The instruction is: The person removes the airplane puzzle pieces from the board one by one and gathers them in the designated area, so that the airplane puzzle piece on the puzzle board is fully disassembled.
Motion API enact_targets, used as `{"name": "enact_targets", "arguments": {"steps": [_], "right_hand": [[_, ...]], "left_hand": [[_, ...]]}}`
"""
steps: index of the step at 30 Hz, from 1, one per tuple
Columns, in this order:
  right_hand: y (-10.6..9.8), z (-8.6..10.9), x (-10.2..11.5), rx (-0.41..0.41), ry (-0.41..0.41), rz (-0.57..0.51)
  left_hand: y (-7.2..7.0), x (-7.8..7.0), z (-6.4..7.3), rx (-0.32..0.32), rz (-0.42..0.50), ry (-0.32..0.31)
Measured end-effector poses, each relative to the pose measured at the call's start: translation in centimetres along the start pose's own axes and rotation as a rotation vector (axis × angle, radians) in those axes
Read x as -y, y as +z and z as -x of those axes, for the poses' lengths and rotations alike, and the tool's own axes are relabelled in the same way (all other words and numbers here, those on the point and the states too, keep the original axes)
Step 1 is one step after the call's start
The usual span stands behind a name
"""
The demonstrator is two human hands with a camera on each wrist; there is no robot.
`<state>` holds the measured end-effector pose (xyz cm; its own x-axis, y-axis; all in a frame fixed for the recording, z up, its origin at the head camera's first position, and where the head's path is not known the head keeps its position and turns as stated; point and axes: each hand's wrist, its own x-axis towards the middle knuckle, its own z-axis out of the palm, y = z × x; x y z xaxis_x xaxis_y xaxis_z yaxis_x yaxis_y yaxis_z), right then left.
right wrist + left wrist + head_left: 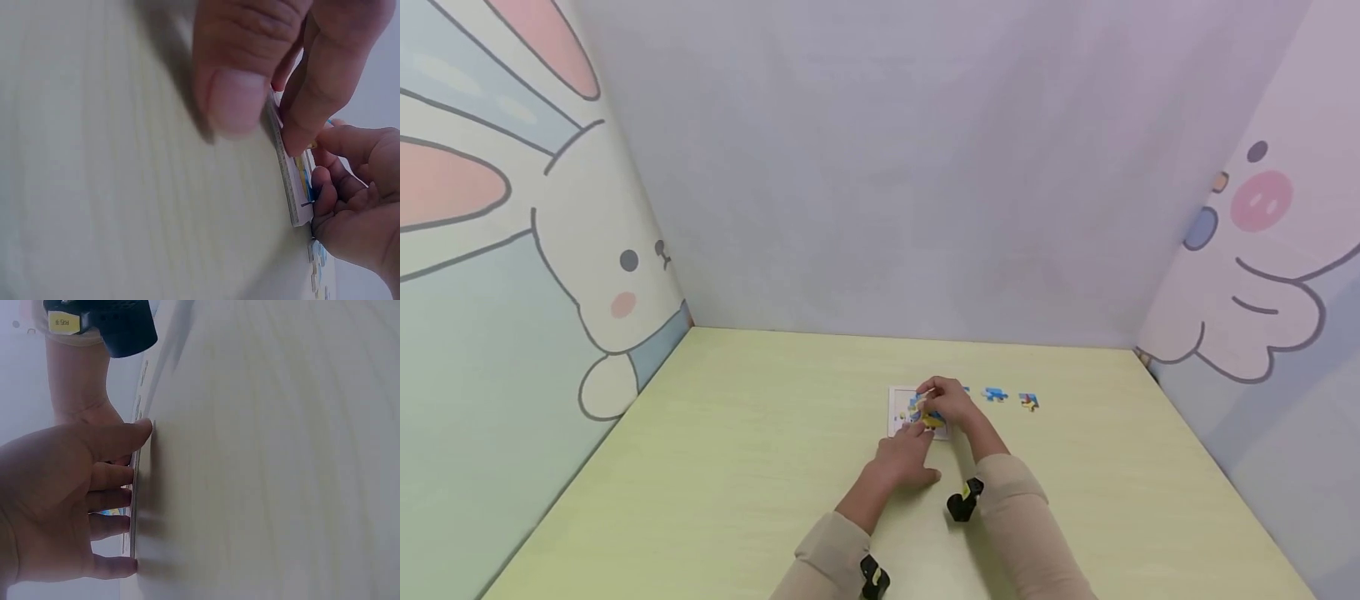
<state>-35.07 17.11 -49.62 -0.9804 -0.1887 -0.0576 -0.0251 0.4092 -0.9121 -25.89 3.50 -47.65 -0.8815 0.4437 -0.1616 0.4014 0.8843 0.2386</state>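
A small jigsaw puzzle in a white frame (892, 412) lies on the table, its blue and yellow picture partly covered by both hands. My left hand (904, 460) rests at the near side of the frame. In the left wrist view the left hand (56, 500) has its fingers stretched out to the frame's edge, thumb apart. From the right, my right hand (953, 402) reaches over the puzzle. The right wrist view shows the right hand (356, 212) with fingers curled, pinching a puzzle piece mostly hidden by the fingertips; a bit of yellow shows.
Loose puzzle pieces lie right of the frame: a blue one (995, 394), a multicoloured one (1028, 402) and another partly behind the right hand. The pale yellow table (737, 467) meets a grey back wall (910, 183) and side walls with cartoon animals.
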Motion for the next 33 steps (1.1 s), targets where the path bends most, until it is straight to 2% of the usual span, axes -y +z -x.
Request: {"name": "enact_targets", "arguments": {"steps": [5,11,15,22,28,33], "right_hand": [[-0.1,0.0,-0.5,-0.067,-0.001,-0.100],[-0.4,-0.1,-0.6,-0.060,-0.015,-0.088],[-0.5,0.1,-0.3,-0.045,-0.053,-0.080],[-1.0,1.7,0.3,-0.113,-0.072,-0.248],[-1.5,2.4,0.2,-0.115,-0.059,-0.248],[-2.6,3.5,-0.3,-0.160,-0.012,-0.261]], "left_hand": [[0.2,0.0,0.1,0.000,0.005,-0.016],[0.1,-0.1,0.0,-0.015,0.019,-0.006],[0.1,-0.1,0.1,-0.025,0.045,-0.011],[0.5,0.3,0.3,-0.020,0.148,-0.003],[0.1,0.4,0.5,-0.061,0.158,0.015],[-0.3,-0.3,0.7,-0.103,0.095,0.062]]}}
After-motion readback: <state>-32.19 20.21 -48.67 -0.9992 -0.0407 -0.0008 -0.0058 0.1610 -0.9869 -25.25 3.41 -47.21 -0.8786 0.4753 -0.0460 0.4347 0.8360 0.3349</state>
